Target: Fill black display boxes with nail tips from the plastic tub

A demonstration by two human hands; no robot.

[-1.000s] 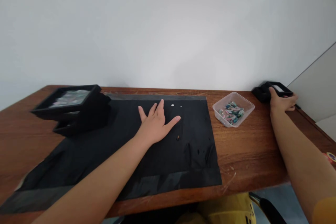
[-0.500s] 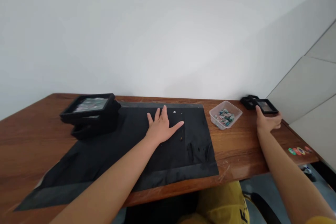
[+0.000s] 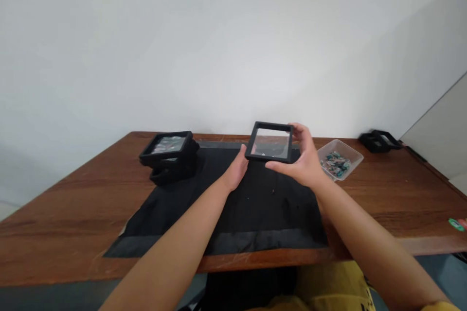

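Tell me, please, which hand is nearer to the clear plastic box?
Right. The right hand, holding a black frame, is just left of the box; the left hand is farther left, by the frame's left edge.

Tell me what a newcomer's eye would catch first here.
Probably the black frame with a clear pane, held in the right hand above the black mat. Next might come the stacked black frames at left and the clear tub of colorful pieces at right.
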